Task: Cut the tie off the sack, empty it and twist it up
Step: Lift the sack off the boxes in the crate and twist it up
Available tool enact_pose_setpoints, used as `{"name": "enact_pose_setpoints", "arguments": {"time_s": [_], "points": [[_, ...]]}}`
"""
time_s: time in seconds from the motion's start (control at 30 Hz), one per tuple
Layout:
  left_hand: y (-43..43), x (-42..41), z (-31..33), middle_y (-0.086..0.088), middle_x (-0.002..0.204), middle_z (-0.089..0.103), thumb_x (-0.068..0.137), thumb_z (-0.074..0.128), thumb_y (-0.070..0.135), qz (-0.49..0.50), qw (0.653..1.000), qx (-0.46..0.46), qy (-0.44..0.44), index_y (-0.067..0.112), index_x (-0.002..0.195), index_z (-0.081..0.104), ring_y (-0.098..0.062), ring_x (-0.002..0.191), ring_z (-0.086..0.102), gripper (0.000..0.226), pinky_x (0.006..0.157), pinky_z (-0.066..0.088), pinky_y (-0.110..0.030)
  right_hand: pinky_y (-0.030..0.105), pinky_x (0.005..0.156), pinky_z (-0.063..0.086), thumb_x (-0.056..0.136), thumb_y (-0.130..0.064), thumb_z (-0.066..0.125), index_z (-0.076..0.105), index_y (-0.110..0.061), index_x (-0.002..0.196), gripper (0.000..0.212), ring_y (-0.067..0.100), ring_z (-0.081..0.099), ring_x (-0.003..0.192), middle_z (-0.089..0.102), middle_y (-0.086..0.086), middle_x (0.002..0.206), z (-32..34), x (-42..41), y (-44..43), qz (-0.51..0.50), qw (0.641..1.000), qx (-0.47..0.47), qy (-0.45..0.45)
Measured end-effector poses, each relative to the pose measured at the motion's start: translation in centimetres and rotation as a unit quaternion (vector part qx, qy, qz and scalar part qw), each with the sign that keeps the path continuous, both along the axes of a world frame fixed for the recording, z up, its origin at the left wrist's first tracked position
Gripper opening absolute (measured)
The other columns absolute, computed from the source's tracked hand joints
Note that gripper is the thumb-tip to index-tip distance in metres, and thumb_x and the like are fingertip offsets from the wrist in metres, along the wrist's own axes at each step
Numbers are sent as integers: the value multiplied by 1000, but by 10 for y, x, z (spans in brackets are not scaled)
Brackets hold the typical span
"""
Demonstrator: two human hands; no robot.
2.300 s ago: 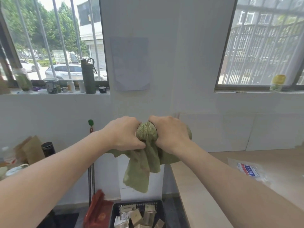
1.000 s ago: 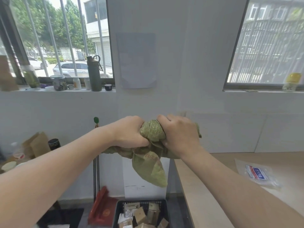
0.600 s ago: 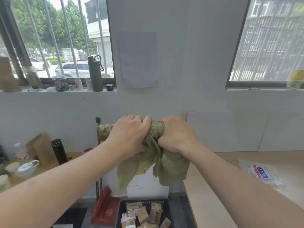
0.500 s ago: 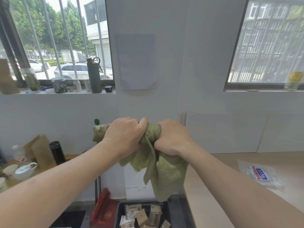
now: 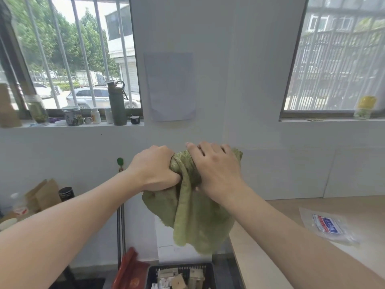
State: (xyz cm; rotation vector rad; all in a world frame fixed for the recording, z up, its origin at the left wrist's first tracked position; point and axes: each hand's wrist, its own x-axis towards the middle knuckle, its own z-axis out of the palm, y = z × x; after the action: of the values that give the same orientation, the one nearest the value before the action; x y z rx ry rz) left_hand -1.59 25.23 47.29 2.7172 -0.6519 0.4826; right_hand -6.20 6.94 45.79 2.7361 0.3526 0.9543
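A green woven sack (image 5: pixel 193 217) hangs limp in the air in front of me, its upper part bunched into a thick twisted roll. My left hand (image 5: pixel 154 170) is closed around the roll's left end. My right hand (image 5: pixel 214 167) lies over the right part of the roll, fingers wrapped across the top. A frayed corner of the sack sticks out past my right hand. The loose lower cloth dangles below both hands. No tie shows.
A black crate (image 5: pixel 181 270) of cardboard pieces stands on the floor right under the sack. A red dustpan (image 5: pixel 130 272) and a broom handle (image 5: pixel 120 205) lean to its left. A wooden table (image 5: pixel 260 257) at the right holds a plastic packet (image 5: pixel 327 225). Bottles line the left windowsill.
My hands have turned against each other on the roll. The sack's left end has gone from beyond my left hand, and a corner now pokes out past my right hand.
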Motion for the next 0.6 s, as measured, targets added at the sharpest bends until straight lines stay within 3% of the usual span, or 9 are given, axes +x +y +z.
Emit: {"name": "enact_pose_setpoints", "arguments": {"time_s": [0.07, 0.13, 0.23, 0.3, 0.37, 0.5, 0.6], "points": [[-1, -1, 5, 7, 43, 50, 61, 66, 35, -45, 996, -51, 63, 11, 54, 49, -16, 42, 46, 31, 42, 39, -28, 38, 71, 39, 64, -14, 80, 61, -19, 120, 59, 30, 64, 85, 66, 2, 98, 4, 1, -1, -1, 999, 1, -50], [-1, -3, 9, 8, 44, 45, 60, 67, 33, -85, 988, -71, 111, 8, 53, 47, -16, 43, 40, 32, 42, 36, -32, 35, 63, 33, 64, -1, 73, 66, -15, 98, 38, 32, 63, 72, 66, 5, 83, 4, 2, -2, 18, 996, 24, -83], [0, -6, 10, 3, 50, 54, 63, 69, 33, -102, 983, -48, 142, 5, 61, 55, -19, 47, 50, 31, 47, 47, -40, 32, 59, 27, 57, -2, 73, 64, -14, 82, 30, 31, 59, 60, 64, 6, 71, -2, 3, -1, 24, 996, 27, -76], [2, -11, 9, 5, 60, 66, 65, 70, 40, -95, 987, -8, 132, 15, 70, 62, -18, 57, 63, 26, 55, 57, -41, 30, 55, 24, 52, -3, 74, 60, -15, 74, 29, 31, 57, 53, 62, 5, 64, -5, 3, 2, 19, 998, 42, -51], [5, -16, 6, 8, 70, 67, 64, 68, 50, -88, 993, 53, 66, 28, 82, 58, -17, 67, 65, 30, 60, 58, -38, 28, 50, 19, 60, -9, 72, 53, -20, 74, 26, 31, 57, 54, 60, 1, 64, -8, 4, 5, 0, 997, 69, -14], [3, -21, -6, 9, 75, 56, 58, 67, 72, -66, 972, 171, -148, 26, 99, 40, -19, 64, 59, 67, 52, 42, -33, 26, 44, 24, 73, -26, 63, 52, -24, 74, 10, 23, 53, 55, 55, -7, 64, -8, 9, 8, -21, 984, 156, 85], [1, -22, -16, -1, 73, 59, 63, 78, 51, -63, 946, 188, -257, 16, 108, 52, -29, 59, 60, 63, 51, 37, -33, 24, 42, 31, 64, -24, 58, 57, -21, 67, 5, 21, 54, 50, 58, -3, 59, -6, 7, 14, -20, 969, 203, 140]]}}
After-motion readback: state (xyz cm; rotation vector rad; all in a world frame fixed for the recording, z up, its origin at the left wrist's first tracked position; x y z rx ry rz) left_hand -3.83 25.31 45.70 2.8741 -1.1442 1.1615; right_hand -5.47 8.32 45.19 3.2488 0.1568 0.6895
